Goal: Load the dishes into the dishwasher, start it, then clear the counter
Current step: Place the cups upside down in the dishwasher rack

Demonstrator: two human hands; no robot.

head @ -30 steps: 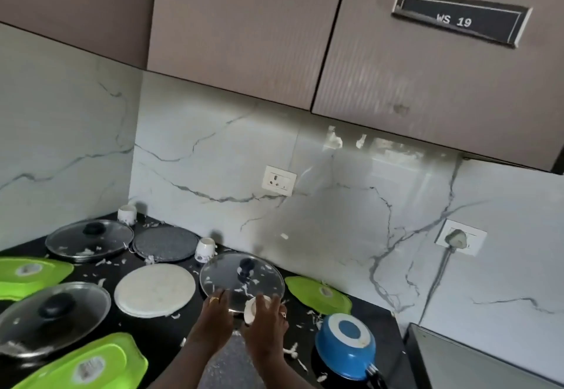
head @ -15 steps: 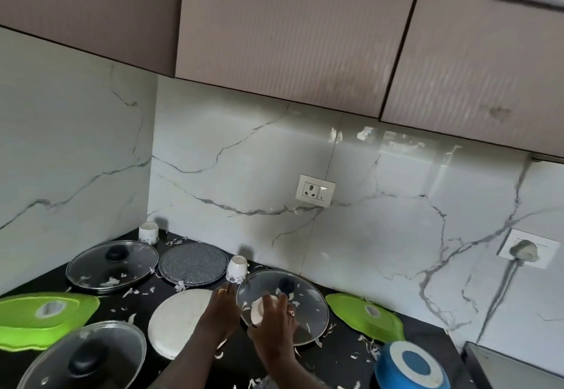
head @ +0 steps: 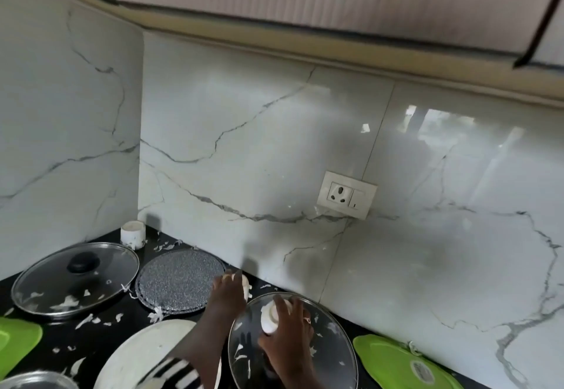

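Here, at a black counter [head: 100,332] littered with white scraps, a person gathers small cups ahead of loading the dishwasher, which is not in view. The right hand [head: 285,332] is closed around a small white cup [head: 270,318], held above a glass lid [head: 329,349] lying flat on the counter. The left hand [head: 227,294] reaches toward the marble wall, its fingers curled onto a second white cup [head: 244,282] just behind the lid; whether that grip is complete cannot be told, as the hand hides most of the cup.

The risks appear plain. The held cup hangs directly over glass, so a slip could drop ceramic onto the lid and crack either. The left forearm crosses above a white plate [head: 143,358], and a striped sleeve [head: 177,372] brushing its rim could nudge it toward the counter's near edge. Scraps clinging to the cups may make them slick, and would be carried into the dishwasher unless shaken off.

Much appears to remain: a speckled grey plate [head: 180,282], another glass lid [head: 76,279] with a black knob, a third cup [head: 132,234] in the corner and two green lids [head: 403,364] lie on the counter.
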